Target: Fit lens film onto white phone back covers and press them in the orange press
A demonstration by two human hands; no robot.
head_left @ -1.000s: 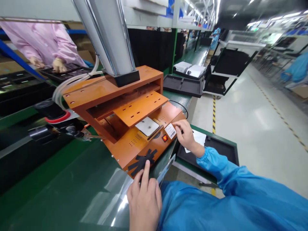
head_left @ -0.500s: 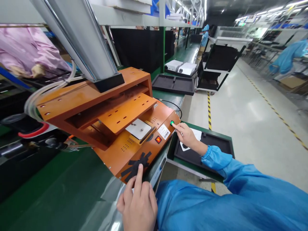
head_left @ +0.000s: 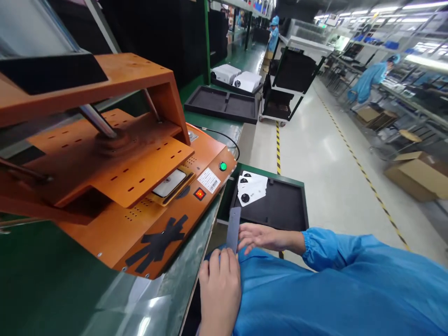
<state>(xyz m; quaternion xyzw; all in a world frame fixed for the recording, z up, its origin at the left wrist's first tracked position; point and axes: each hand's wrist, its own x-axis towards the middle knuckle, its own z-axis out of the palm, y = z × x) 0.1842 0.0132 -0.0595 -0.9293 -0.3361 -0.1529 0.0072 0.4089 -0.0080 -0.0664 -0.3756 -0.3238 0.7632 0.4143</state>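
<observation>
An orange press (head_left: 206, 144) stands on the green bench, its plate lowered over a white panel (head_left: 170, 183). On its front are a green button (head_left: 223, 166), a lit red switch (head_left: 199, 193) and strips of black tape. At the bench edge my left hand (head_left: 220, 284) has its fingers bent over the lower end of a flat grey strip (head_left: 234, 226). My right hand (head_left: 261, 236) is just right of the strip, fingers apart, with nothing seen in it. Several white cards (head_left: 252, 187) with black round marks lie in a black tray (head_left: 285, 205) beyond.
An unfilled black tray (head_left: 222, 103) lies on the bench behind the press, with two white devices (head_left: 247, 81) farther back. A wheeled rack (head_left: 292, 74) stands in the aisle. Cardboard boxes (head_left: 416, 175) are at the right; two people in blue work farther off.
My right hand has left the green button and moved down beside my left. My left hand has left the black tape and holds the grey strip. The press plate is lower; the view has shifted.
</observation>
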